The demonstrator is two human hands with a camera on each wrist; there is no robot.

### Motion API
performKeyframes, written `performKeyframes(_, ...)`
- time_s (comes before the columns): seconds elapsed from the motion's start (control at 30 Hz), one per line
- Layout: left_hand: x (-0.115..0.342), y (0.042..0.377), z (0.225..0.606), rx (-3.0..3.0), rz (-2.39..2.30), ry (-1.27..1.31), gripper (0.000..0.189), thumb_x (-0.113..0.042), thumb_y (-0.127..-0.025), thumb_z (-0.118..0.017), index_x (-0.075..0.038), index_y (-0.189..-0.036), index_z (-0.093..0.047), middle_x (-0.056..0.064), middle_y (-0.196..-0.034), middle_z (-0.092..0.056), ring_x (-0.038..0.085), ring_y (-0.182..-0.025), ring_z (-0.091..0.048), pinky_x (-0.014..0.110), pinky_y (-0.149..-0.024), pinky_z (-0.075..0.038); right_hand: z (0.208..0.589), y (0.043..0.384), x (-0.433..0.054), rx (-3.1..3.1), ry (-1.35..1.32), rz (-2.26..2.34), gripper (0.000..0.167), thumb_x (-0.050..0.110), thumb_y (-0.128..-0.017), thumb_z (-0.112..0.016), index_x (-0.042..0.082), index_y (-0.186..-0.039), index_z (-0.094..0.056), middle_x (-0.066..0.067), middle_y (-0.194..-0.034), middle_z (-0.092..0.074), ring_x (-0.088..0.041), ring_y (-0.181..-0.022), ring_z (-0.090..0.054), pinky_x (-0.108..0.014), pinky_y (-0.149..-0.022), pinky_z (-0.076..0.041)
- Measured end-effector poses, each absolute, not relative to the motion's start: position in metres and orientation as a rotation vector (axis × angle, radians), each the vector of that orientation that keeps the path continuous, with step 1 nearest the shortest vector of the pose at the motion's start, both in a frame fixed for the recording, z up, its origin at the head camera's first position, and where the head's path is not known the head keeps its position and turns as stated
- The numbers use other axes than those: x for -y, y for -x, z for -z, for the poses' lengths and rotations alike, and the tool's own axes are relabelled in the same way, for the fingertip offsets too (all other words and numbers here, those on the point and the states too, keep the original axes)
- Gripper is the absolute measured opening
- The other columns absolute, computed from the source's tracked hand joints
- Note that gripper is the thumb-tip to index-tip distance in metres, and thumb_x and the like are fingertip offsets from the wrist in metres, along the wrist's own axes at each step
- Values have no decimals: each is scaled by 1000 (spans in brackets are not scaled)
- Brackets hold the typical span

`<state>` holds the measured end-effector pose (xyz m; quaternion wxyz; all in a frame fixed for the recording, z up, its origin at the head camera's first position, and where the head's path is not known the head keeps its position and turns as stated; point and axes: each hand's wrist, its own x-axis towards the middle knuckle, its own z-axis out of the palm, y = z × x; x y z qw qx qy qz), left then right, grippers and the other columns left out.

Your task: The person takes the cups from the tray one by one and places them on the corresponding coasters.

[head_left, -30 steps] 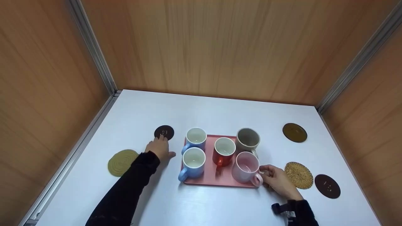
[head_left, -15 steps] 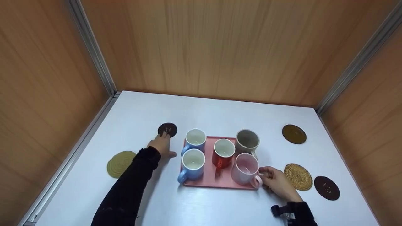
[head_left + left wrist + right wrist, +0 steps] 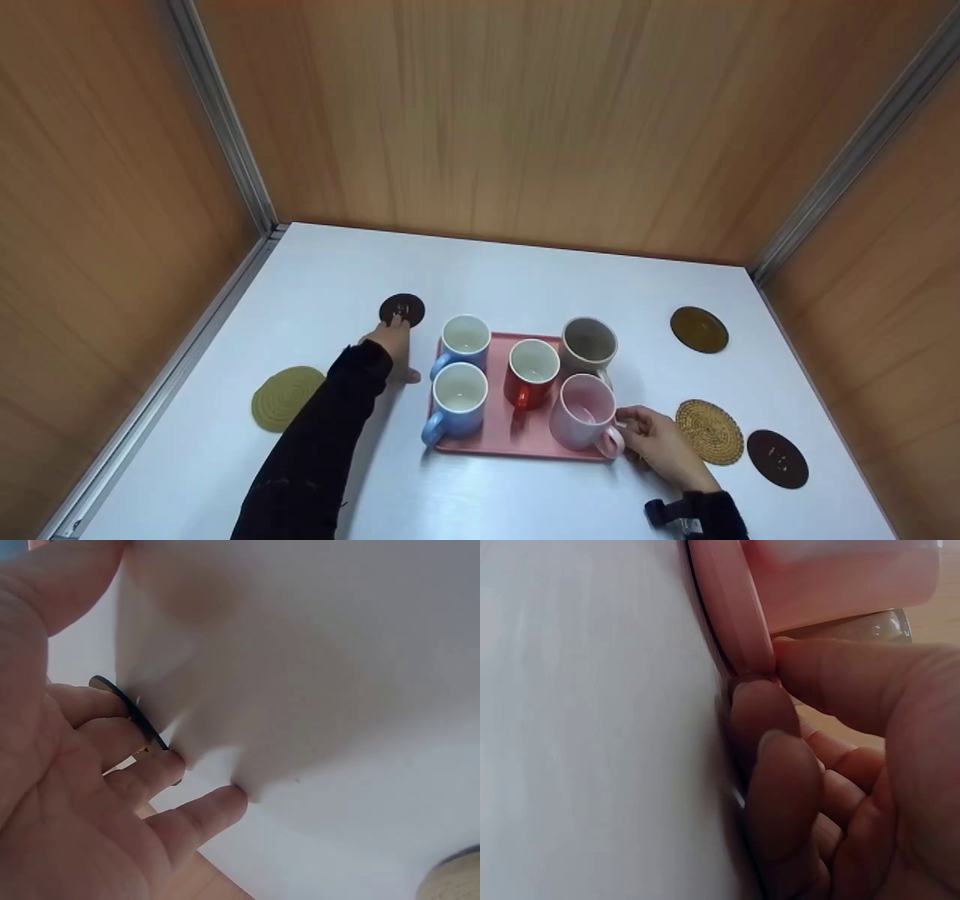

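My left hand (image 3: 391,346) rests its fingertips on the near edge of a dark brown round coaster (image 3: 403,306), left of the tray. In the left wrist view the fingers (image 3: 202,817) are extended over the coaster's thin edge (image 3: 111,690) and touch the white table; the thumb is spread apart. My right hand (image 3: 660,442) pinches the right edge of the pink tray (image 3: 502,442) between thumb and fingers, as the right wrist view shows at the tray rim (image 3: 731,607). A pink mug (image 3: 581,424) stands on the tray close to that hand.
Also on the tray stand two light blue mugs (image 3: 466,337), a red mug (image 3: 529,386) and a grey mug (image 3: 589,349). A green woven coaster (image 3: 285,397) lies left; an olive coaster (image 3: 699,330), a straw coaster (image 3: 711,433) and another dark coaster (image 3: 778,459) lie right. Wooden walls (image 3: 517,127) enclose the table.
My left hand has slid the dark coaster to the right and slightly away, nearer the tray. The right hand keeps its hold on the tray edge. The head view has tilted slightly.
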<state>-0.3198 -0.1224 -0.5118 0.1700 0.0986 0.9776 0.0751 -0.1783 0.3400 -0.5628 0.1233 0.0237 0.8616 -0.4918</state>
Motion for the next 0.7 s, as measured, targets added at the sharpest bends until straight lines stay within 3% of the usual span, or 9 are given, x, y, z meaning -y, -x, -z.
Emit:
performKeyframes(0.23, 123, 316, 519, -2886, -261, -256, 119, -44, -82, -94, 14, -162, -27, 35, -171, -26, 55, -156, -33, 63, -127, -34, 562, 177, -341, -2534, -32, 1429, 40, 18, -103, -69, -2, -137, -63, -4, -81, -65, -13, -65, -61, -25, -53, -51)
performKeyframes(0.53, 120, 317, 524, -2980, -178, -237, 100, -48, -74, -98, 11, -144, -56, 33, -155, -54, 58, -142, -47, 76, -121, -33, 561, 178, -340, -2535, -94, 1408, 39, 16, -102, -69, 0, -137, -64, -3, -82, -66, -15, -67, -62, -26, -54, -52)
performKeyframes(0.7, 123, 321, 526, -2913, -200, -196, 106, -48, -79, -95, 6, -156, -46, 29, -166, -43, 57, -146, -44, 77, -120, -33, 563, 180, -339, -2533, -99, 1406, 39, 15, -102, -69, 0, -137, -64, -4, -82, -66, -16, -67, -62, -27, -54, -52)
